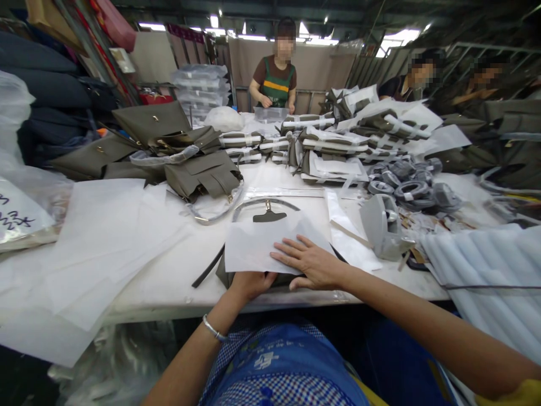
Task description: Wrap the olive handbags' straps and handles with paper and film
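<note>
A white sheet of paper [249, 242] lies over an olive-grey handbag [224, 275] at the table's near edge. My right hand [310, 262] rests flat on the paper's right half, fingers spread and holding nothing. At the near edge of the sheet is my left hand [252, 283]; its fingers go under the paper and are hidden, so their grip does not show. Beyond the paper's far edge, the bag's dark tab [269, 216] with a metal fitting shows, with a plastic-wrapped handle [249, 205] arching behind it. A dark strap [208, 267] sticks out on the left.
Loose paper sheets [105, 242] spread leftward, below more olive handbags [205, 172]. Wrapped bags [333, 144] are piled beyond. Coiled straps [409, 186], a grey tape dispenser [382, 225] and white foam padding [486, 259] occupy the right. A co-worker [274, 79] stands across the table.
</note>
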Available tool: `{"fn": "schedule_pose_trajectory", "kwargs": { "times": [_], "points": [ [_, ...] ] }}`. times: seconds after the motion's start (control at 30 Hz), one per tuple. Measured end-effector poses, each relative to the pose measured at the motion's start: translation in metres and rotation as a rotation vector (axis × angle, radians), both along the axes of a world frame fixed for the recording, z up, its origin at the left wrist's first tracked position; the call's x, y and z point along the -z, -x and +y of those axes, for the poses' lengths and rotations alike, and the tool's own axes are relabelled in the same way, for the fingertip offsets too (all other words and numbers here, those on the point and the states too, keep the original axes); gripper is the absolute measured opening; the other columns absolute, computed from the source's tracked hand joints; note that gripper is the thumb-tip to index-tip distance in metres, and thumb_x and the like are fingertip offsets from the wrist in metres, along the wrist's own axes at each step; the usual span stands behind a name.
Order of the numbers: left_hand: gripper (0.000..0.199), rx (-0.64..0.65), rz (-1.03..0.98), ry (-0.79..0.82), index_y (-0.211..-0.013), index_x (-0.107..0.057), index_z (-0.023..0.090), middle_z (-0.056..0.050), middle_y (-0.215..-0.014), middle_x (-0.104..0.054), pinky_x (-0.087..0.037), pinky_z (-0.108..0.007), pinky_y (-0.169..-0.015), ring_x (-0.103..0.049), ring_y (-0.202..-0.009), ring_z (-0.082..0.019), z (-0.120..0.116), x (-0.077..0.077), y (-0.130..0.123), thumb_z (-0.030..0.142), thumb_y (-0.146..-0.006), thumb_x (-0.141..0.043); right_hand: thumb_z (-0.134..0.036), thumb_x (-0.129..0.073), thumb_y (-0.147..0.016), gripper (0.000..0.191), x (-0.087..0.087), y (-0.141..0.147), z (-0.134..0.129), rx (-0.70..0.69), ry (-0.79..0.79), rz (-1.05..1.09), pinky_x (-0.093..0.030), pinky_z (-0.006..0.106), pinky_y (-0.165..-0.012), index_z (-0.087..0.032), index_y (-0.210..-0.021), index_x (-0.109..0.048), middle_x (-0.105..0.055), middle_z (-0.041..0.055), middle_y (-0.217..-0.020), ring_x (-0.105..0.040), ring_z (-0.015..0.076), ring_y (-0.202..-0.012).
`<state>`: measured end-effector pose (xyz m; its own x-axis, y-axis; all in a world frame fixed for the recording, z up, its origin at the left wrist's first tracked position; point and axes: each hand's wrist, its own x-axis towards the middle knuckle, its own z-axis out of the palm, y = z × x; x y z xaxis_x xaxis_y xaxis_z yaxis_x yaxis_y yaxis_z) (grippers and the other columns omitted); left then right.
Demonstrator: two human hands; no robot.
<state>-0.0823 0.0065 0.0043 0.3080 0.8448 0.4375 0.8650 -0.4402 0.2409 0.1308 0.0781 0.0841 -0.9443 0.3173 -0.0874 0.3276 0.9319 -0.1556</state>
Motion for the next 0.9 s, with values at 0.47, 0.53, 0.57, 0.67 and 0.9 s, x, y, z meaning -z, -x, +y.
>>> {"fn": "schedule_pose_trajectory", "kwargs": {
  "times": [0.47, 0.53, 0.57, 0.67, 0.9],
  "points": [
    [0.047, 0.115, 0.061, 0.120, -0.139, -0.052, 0.023, -0.006, -0.133, -0.062, -0.045, -0.043, -0.108, -0.057, -0.124, -0.024, -0.034, 0.010, 0.054, 0.044, -0.097, -0.048, -0.057, -0.050, -0.094, 0.066, 0.025, -0.010, -0.006, -0.068, -0.014, 0.081, -0.014, 0.061, -0.115, -0.033, -0.152, -0.029, -0.021, 0.0090, -0.161, -0.023, 0.0345, -0.146],
    [0.049, 0.107, 0.070, 0.106, -0.140, -0.051, 0.025, -0.006, -0.135, -0.061, -0.045, -0.044, -0.108, -0.056, -0.126, -0.025, -0.034, 0.008, 0.051, 0.048, -0.097, -0.048, -0.062, -0.047, -0.094, 0.068, 0.023, -0.006, -0.005, -0.053, 0.019, 0.069, -0.014, 0.061, -0.115, -0.033, -0.153, -0.028, -0.021, 0.0083, -0.161, -0.024, 0.0344, -0.146],
    [0.049, 0.103, 0.075, 0.096, -0.139, -0.052, 0.025, -0.006, -0.135, -0.061, -0.046, -0.044, -0.108, -0.056, -0.126, -0.025, -0.035, 0.007, 0.050, 0.049, -0.096, -0.048, -0.063, -0.044, -0.095, 0.067, 0.022, -0.004, -0.005, -0.039, 0.031, 0.063, -0.014, 0.060, -0.115, -0.034, -0.153, -0.027, -0.021, 0.0079, -0.161, -0.024, 0.0343, -0.146],
    [0.043, 0.085, 0.091, 0.055, -0.132, -0.058, 0.024, -0.006, -0.131, -0.064, -0.048, -0.045, -0.106, -0.057, -0.125, -0.026, -0.036, 0.005, 0.045, 0.047, -0.096, -0.050, -0.064, -0.041, -0.095, 0.067, 0.023, 0.000, -0.005, 0.006, 0.033, 0.055, -0.013, 0.062, -0.115, -0.034, -0.153, -0.026, -0.021, 0.0086, -0.161, -0.022, 0.0352, -0.146],
    [0.032, 0.096, 0.120, -0.045, -0.126, -0.061, 0.020, -0.007, -0.121, -0.069, -0.053, -0.040, -0.099, -0.065, -0.112, -0.023, -0.073, -0.022, 0.035, 0.021, -0.097, -0.049, -0.068, -0.045, -0.091, 0.075, 0.030, 0.001, -0.011, 0.040, -0.009, 0.073, -0.012, 0.063, -0.115, -0.031, -0.154, -0.026, -0.022, 0.0113, -0.161, -0.021, 0.0362, -0.146]
  ]
}}
